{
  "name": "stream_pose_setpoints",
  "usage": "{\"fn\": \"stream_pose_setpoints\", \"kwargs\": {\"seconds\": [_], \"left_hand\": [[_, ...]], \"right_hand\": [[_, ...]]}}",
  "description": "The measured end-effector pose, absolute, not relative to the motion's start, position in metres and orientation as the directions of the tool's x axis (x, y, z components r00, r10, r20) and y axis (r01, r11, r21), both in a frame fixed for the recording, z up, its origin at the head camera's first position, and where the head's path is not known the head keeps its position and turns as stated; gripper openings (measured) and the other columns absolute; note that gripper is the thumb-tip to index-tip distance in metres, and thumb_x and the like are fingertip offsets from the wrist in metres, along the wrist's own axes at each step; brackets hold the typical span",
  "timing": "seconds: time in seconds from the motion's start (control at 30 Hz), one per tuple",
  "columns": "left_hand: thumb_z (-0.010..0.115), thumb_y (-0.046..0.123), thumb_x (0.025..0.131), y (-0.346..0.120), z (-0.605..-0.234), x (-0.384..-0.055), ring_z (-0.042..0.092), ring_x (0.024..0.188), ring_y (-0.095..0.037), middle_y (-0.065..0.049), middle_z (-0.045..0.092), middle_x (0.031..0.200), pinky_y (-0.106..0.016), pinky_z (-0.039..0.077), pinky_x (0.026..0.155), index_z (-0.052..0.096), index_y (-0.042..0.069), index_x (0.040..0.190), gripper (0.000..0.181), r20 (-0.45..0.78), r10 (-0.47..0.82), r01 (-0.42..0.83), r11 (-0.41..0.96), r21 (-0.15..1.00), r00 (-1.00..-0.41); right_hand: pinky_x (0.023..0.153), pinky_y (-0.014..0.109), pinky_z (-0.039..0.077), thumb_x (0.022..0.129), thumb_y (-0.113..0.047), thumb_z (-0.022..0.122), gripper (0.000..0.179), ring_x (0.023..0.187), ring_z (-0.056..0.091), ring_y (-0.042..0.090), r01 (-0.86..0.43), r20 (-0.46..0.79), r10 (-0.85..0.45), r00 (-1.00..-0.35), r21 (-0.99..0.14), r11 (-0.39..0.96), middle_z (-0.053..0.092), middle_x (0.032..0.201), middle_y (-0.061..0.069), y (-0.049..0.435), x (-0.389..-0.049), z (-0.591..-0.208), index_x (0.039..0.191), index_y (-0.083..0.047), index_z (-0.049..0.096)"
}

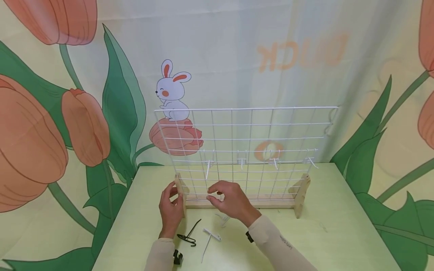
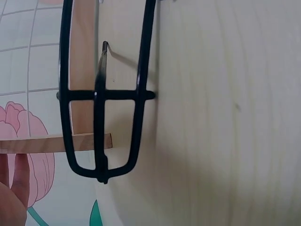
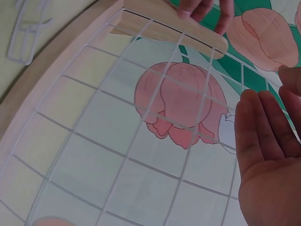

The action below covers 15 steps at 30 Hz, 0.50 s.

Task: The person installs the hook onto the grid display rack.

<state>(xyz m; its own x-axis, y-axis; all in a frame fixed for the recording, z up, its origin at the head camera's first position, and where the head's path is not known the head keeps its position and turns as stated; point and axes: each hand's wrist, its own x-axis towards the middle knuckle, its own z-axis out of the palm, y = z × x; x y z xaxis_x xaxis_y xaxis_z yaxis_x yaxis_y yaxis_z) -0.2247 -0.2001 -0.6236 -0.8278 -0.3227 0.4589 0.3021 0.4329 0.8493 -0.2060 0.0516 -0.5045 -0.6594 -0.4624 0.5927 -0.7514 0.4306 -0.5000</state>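
A white wire grid (image 1: pixel 232 139) stands upright in a wooden base, with several white hooks (image 1: pixel 242 162) hanging in a row across it. My left hand (image 1: pixel 170 210) holds the wooden support (image 1: pixel 178 188) at the grid's left end; its fingers also show against that wood (image 3: pixel 169 28) in the right wrist view. In front of the grid's lower left part is my right hand (image 1: pixel 232 199), its thumb and fingers apart with nothing seen between them. The right wrist view shows that hand (image 3: pixel 268 155) with its fingers fairly straight beside the wires.
On the table (image 1: pixel 325 241) before the grid lie a black hook (image 1: pixel 187 238), a white hook (image 1: pixel 211 235) and another white hook (image 1: pixel 223 218), partly hidden by my right hand. The right wooden support (image 1: pixel 301 195) stands opposite. A printed curtain (image 1: pixel 223 56) hangs behind.
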Motion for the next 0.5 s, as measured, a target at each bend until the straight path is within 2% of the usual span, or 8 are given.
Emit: {"fn": "stream_pose_setpoints", "kwargs": {"seconds": [0.13,0.27,0.37,0.5], "left_hand": [[0.070,0.000,0.098,-0.200,-0.621,-0.225,0.069,0.117,-0.026,-0.010,0.066,0.122,-0.012,0.057,0.082,0.058,0.020,0.147,0.054,0.437,-0.321,0.279,0.435,0.856,-0.840],[0.070,0.000,0.098,-0.200,-0.621,-0.225,0.069,0.118,-0.026,-0.010,0.066,0.123,-0.031,0.064,0.085,0.057,0.020,0.147,0.054,0.431,-0.320,0.272,0.438,0.857,-0.844],[0.070,0.000,0.099,-0.200,-0.621,-0.224,0.069,0.118,-0.027,-0.011,0.066,0.123,-0.042,0.065,0.086,0.057,0.020,0.147,0.054,0.432,-0.319,0.272,0.440,0.856,-0.844],[0.070,0.000,0.099,-0.199,-0.621,-0.223,0.069,0.118,-0.027,-0.011,0.066,0.123,-0.045,0.065,0.087,0.057,0.018,0.148,0.053,0.434,-0.323,0.265,0.453,0.851,-0.841]], "right_hand": [[0.080,0.031,0.065,0.093,-0.015,0.082,0.011,0.090,0.076,0.016,-0.715,0.512,-0.501,-0.698,-0.527,0.458,0.081,0.104,0.000,0.055,-0.207,-0.513,0.104,-0.012,0.080],[0.083,0.030,0.063,0.095,-0.018,0.081,0.013,0.091,0.073,0.013,-0.672,0.408,-0.540,-0.736,-0.542,0.506,0.080,0.105,-0.002,0.058,-0.208,-0.522,0.107,-0.014,0.080],[0.084,0.032,0.063,0.096,-0.018,0.079,0.013,0.093,0.073,0.017,-0.648,0.340,-0.568,-0.749,-0.553,0.523,0.080,0.106,-0.001,0.061,-0.210,-0.529,0.109,-0.014,0.080],[0.085,0.034,0.063,0.096,-0.017,0.078,0.012,0.094,0.074,0.019,-0.631,0.289,-0.586,-0.757,-0.558,0.539,0.081,0.106,0.001,0.065,-0.214,-0.542,0.108,-0.013,0.080]]}}
